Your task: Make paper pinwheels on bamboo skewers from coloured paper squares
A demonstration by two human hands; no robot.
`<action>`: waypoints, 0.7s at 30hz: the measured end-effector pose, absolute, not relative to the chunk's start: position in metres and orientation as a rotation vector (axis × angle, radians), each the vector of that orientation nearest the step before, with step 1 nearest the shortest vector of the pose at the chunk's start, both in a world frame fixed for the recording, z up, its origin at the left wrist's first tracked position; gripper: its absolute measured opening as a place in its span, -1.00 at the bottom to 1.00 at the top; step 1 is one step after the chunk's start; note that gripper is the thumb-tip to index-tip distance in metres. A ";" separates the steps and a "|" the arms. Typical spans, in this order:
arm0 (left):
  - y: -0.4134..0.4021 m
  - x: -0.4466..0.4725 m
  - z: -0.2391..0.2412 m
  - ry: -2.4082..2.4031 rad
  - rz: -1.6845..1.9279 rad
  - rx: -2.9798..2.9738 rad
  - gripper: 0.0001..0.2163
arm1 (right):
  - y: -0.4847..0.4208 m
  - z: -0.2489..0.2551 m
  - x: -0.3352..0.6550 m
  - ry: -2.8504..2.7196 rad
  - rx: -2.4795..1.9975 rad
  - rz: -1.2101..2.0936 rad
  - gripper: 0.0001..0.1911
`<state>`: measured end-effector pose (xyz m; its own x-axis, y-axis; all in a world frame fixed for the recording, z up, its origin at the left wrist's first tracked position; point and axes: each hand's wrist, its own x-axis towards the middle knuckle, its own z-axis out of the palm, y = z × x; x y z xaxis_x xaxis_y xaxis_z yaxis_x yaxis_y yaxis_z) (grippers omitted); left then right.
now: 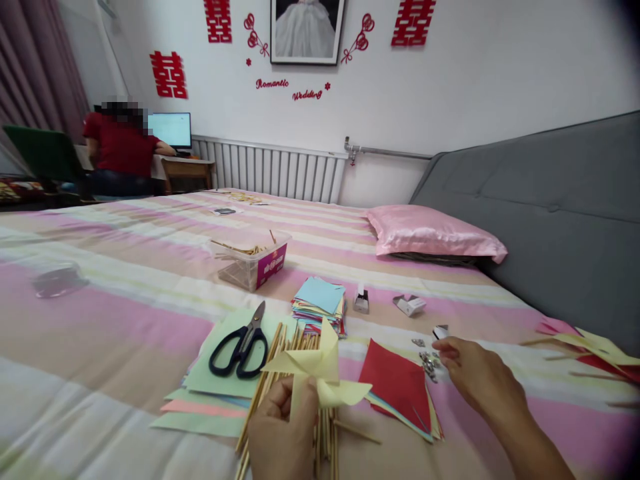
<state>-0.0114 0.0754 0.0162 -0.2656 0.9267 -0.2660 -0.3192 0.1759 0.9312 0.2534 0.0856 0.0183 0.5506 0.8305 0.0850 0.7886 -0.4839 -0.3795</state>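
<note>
Striped bedsheet (pixel 125 320) spreads under my hands. My left hand (pixel 283 433) grips a yellow paper pinwheel (pixel 315 373) above the wooden sticks (pixel 280 373); my right hand (pixel 475 377), fingers loosely curled, touches small metal pins (pixel 427 363) beside red paper (pixel 395 383).
</note>
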 end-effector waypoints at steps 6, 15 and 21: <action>0.073 -0.007 0.020 1.295 1.350 0.674 -0.77 | 0.092 -0.003 0.259 -1.406 -2.471 0.225 -0.74; 0.073 0.000 0.017 1.173 1.269 0.628 -0.81 | 0.098 -0.010 0.259 -1.504 -2.480 0.232 -0.85; 0.073 0.001 0.018 1.139 1.236 0.624 -0.82 | 0.098 -0.011 0.260 -1.505 -2.505 0.225 -0.77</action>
